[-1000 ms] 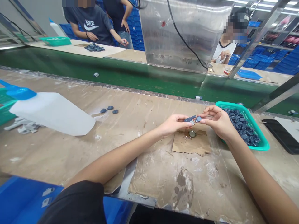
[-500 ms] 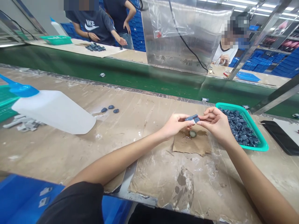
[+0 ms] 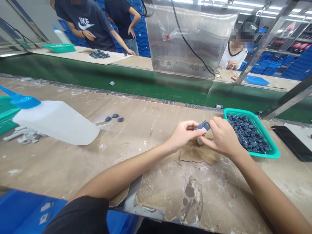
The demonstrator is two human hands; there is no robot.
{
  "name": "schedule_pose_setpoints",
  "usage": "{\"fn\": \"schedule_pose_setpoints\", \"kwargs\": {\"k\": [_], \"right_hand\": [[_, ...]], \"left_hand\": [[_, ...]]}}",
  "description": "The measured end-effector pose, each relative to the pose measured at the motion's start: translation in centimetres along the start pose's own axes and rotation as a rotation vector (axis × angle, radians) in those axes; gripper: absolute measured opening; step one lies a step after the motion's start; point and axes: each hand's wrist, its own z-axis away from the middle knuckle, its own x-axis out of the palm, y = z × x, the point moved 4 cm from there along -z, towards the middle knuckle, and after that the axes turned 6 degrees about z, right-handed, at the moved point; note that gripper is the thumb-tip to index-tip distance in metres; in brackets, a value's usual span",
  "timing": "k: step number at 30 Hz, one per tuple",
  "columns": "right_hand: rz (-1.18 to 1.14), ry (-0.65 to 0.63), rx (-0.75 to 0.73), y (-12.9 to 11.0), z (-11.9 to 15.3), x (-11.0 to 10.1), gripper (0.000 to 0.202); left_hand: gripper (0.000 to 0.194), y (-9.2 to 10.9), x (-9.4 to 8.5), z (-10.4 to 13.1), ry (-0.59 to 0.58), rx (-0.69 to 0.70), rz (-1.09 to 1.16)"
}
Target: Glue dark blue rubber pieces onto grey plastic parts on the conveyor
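Note:
In the middle of the bench, my left hand (image 3: 184, 135) is closed, pinching a small blue-grey blocky piece (image 3: 201, 125) with a pale face. From the other side my right hand (image 3: 223, 136) presses its thumb and fingers against the same piece, and its fingers cover part of it. Just below the hands, a small round pale-faced object (image 3: 200, 142) lies on a stained square of cardboard (image 3: 198, 157), partly hidden by my right thumb. Beside my right hand stands a green basket (image 3: 275, 148) full of small dark blue pieces (image 3: 251, 133).
A white squeeze bottle (image 3: 58, 122) with a blue nozzle lies at left, near grey-white scraps (image 3: 24, 135). Several dark pieces (image 3: 114, 116) sit beyond it. A black phone (image 3: 293, 143) lies far right. Behind runs a green conveyor belt (image 3: 136, 89), with co-workers across it.
My right hand has moved in over the piece and turned, its fingers now wrapping its right end. The small pale pieces on the belt have shifted right. A co-worker across has reached an arm further out.

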Motion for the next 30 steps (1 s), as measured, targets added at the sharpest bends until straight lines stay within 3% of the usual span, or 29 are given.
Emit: {"fn": "schedule_pose_setpoints", "kwargs": {"k": [6, 9, 12, 15, 18, 20, 24, 30], "right_hand": [[0.150, 0.128, -0.078, -0.9, 0.8, 1.4, 0.026], [0.150, 0.101, -0.040, -0.7, 0.3, 1.6, 0.028], [0.155, -0.018, 0.075, 2.0, -0.2, 1.0, 0.037], [0.213, -0.176, 0.270, 7.5, 0.7, 0.6, 0.040], [0.251, -0.550, 0.365, 12.7, 3.0, 2.6, 0.027], [0.206, -0.680, 0.375, 14.6, 4.2, 4.2, 0.029], [0.143, -0.614, 0.364, 15.4, 5.1, 5.8, 0.032], [-0.097, -0.356, 0.386, 15.5, 5.6, 5.3, 0.027]], "left_hand": [[0.017, -0.1, 0.6, 0.8, 0.006, -0.028, 0.011], [0.017, 0.0, 0.3, 0.0, 0.007, -0.039, -0.007], [0.015, 0.2, -1.2, -2.8, 0.045, -0.030, -0.048], [0.012, 0.7, -4.7, -6.9, 0.219, -0.001, -0.204], [0.006, 1.6, -8.5, -10.5, 0.369, 0.040, -0.367], [0.013, 2.1, -10.5, -12.1, 0.425, 0.073, -0.414], [0.028, 2.4, -12.9, -13.8, 0.535, 0.136, -0.526], [0.033, 2.9, -16.5, -14.7, 0.676, 0.184, -0.715]]}}
